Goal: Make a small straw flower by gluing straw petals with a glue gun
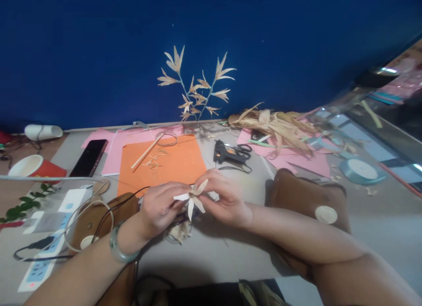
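Observation:
A pale flower (pixel 191 195) with several pointed petals, apparently of dried husk, is held up between my two hands. My left hand (pixel 161 209) is closed, its thumb and fingers pinching the flower from the left. From the right, my right hand (pixel 224 198) pinches a petal with thumb and fingertips. Whatever lies behind the petals is hidden by my fingers. Below the flower, a crumpled pale scrap (pixel 180 232) lies on the table. Beyond my hands stand branches of similar husk flowers (pixel 198 86) on thin bluish-green stems.
A black glue gun (pixel 231 153) rests beyond my right hand. Orange paper (pixel 132 183) carries a thin stick and fibres. Dried corn husks (pixel 280 128) lie back right. At left are a phone (pixel 89 158), a red paper cup (pixel 49 169) and a cabled power strip (pixel 41 271).

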Action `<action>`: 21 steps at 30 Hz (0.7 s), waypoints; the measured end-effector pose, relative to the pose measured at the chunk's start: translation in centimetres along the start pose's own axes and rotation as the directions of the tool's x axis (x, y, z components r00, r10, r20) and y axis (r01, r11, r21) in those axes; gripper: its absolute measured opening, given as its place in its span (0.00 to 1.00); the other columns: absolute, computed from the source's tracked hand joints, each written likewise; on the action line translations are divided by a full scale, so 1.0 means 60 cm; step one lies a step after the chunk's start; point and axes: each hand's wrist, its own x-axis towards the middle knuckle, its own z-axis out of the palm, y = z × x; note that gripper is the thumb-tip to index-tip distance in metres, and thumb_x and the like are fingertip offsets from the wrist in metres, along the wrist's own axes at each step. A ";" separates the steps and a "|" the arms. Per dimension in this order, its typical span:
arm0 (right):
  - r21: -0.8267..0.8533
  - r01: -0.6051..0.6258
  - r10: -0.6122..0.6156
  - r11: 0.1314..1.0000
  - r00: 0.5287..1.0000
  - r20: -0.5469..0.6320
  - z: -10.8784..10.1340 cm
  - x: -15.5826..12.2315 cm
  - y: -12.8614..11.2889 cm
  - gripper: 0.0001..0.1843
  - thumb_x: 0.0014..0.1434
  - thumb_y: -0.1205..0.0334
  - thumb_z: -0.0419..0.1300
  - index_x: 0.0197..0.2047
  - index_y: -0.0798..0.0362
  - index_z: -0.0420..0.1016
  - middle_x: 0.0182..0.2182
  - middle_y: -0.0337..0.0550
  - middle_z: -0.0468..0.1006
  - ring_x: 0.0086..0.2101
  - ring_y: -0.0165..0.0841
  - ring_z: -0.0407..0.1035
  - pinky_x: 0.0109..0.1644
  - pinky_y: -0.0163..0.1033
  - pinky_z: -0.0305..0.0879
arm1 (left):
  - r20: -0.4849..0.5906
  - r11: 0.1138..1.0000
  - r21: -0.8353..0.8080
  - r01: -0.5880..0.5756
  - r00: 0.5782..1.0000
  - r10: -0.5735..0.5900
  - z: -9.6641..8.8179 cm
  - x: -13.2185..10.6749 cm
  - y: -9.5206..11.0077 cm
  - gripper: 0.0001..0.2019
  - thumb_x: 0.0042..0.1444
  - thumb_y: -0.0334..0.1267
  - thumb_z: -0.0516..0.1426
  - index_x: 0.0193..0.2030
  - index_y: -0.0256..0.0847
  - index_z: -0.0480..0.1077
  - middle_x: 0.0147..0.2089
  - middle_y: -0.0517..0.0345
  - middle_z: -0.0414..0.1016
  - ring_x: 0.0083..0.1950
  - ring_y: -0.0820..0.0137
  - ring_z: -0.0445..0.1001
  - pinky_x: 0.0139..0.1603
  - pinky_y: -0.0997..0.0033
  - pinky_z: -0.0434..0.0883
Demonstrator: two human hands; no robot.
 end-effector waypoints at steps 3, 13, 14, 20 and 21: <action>0.002 -0.005 0.005 1.000 1.000 -0.001 0.000 0.001 -0.001 0.06 0.55 0.73 0.61 0.34 0.53 0.72 0.29 0.44 0.78 0.32 0.32 0.72 0.39 0.40 0.67 | -0.019 0.997 -0.061 0.036 0.999 -0.038 0.003 0.001 -0.001 0.05 0.59 0.31 0.56 0.42 0.38 0.72 0.37 0.52 0.80 0.39 0.70 0.79 0.40 0.75 0.74; -0.042 -0.019 0.020 0.999 0.999 0.029 -0.003 0.003 -0.005 0.03 0.57 0.69 0.61 0.35 0.53 0.72 0.30 0.43 0.78 0.32 0.32 0.71 0.41 0.41 0.64 | -0.024 0.989 -0.090 0.117 0.993 -0.120 0.003 0.002 0.008 0.05 0.55 0.28 0.59 0.38 0.38 0.72 0.37 0.53 0.80 0.37 0.72 0.78 0.39 0.78 0.74; -0.042 -0.014 0.016 0.999 0.999 0.032 -0.003 0.003 -0.005 0.03 0.57 0.69 0.60 0.35 0.52 0.72 0.30 0.43 0.78 0.33 0.32 0.72 0.41 0.41 0.64 | -0.028 0.990 -0.078 0.115 0.993 -0.118 0.004 0.002 0.009 0.05 0.55 0.28 0.59 0.38 0.38 0.72 0.37 0.53 0.80 0.37 0.72 0.78 0.39 0.78 0.74; -0.012 0.013 -0.013 1.000 1.000 0.004 -0.005 0.005 -0.006 0.03 0.57 0.69 0.60 0.35 0.52 0.72 0.30 0.42 0.79 0.33 0.32 0.73 0.42 0.41 0.64 | -0.046 0.995 -0.032 0.095 0.994 -0.096 0.003 0.004 0.012 0.06 0.52 0.27 0.60 0.37 0.38 0.73 0.36 0.54 0.80 0.36 0.72 0.79 0.38 0.78 0.74; -0.005 0.013 -0.013 1.000 1.000 0.006 -0.005 0.005 -0.006 0.04 0.57 0.69 0.60 0.35 0.52 0.73 0.30 0.42 0.79 0.33 0.32 0.73 0.42 0.41 0.64 | -0.046 0.996 -0.033 0.083 0.995 -0.084 0.002 0.005 0.012 0.06 0.53 0.27 0.60 0.37 0.38 0.73 0.36 0.54 0.80 0.36 0.72 0.79 0.38 0.78 0.74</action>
